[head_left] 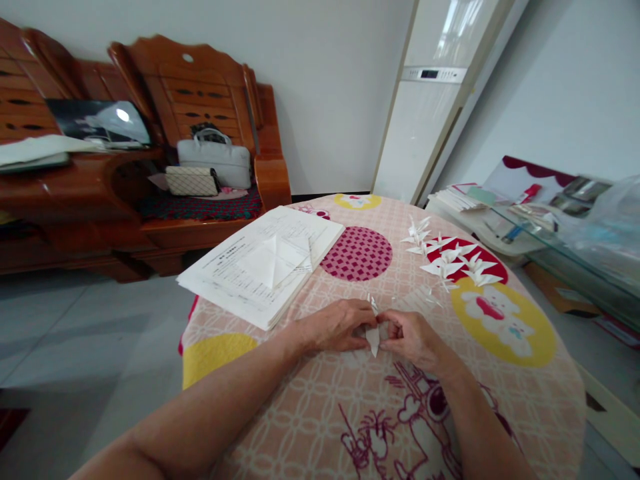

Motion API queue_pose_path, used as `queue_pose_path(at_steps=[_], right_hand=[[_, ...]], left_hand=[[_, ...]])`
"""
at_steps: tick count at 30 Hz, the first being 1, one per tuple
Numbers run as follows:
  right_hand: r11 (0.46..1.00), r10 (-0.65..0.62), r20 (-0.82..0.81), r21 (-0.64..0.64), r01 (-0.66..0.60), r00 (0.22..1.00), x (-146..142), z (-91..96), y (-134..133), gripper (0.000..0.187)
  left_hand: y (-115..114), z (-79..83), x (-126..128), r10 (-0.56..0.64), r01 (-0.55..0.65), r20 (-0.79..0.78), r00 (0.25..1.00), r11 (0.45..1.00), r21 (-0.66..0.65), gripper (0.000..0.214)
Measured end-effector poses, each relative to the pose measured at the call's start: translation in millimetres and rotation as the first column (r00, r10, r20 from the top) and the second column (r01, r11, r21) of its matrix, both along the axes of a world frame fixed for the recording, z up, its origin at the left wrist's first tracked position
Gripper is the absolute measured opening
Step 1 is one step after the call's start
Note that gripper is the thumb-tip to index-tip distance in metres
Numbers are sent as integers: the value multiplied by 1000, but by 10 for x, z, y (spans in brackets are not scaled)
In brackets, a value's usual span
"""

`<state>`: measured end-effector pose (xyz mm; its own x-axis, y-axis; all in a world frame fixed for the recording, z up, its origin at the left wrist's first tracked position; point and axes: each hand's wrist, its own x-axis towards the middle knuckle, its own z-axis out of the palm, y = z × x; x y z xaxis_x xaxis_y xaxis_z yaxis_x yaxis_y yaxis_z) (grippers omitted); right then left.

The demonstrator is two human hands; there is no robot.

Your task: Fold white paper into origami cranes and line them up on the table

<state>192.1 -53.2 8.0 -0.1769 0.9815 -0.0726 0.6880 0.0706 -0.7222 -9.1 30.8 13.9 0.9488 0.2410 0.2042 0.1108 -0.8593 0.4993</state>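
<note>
My left hand (336,327) and my right hand (411,337) meet over the patterned tablecloth (500,400). Both pinch a small folded piece of white paper (373,337), whose narrow points stick out above and below the fingers. To the left lies a stack of printed sheets (240,280) with a folded white square (270,260) on top. Several finished white paper cranes (447,257) sit in a group on the cloth, to the right and farther away from my hands.
A wooden bench (190,87) with a white bag (215,160) and a quilted purse (193,181) stands behind the table to the left. A tall white air conditioner (425,113) stands at the back. Papers and a glass-topped shelf (550,233) crowd the right side.
</note>
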Motion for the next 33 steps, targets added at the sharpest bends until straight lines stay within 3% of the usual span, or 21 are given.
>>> queue_pose_path(at_steps=[9, 21, 27, 31, 33], right_hand=[[1000, -16, -49, -19, 15, 999, 13, 11, -6, 34], [1000, -13, -40, -5, 13, 999, 18, 2, 5, 32], [997, -41, -25, 57, 43, 999, -14, -17, 15, 29], [987, -83, 34, 143, 77, 996, -58, -48, 37, 15], [981, -100, 49, 173, 90, 994, -76, -61, 45, 19]], left_hand=[[29, 36, -12, -21, 21, 5, 1000, 998, -59, 16], [-90, -51, 57, 75, -68, -39, 996, 986, 155, 18], [-60, -102, 78, 152, -150, 52, 987, 988, -40, 18], [-32, -105, 95, 258, -242, 81, 963, 955, -171, 15], [-31, -96, 108, 326, -307, 68, 943, 929, -206, 12]])
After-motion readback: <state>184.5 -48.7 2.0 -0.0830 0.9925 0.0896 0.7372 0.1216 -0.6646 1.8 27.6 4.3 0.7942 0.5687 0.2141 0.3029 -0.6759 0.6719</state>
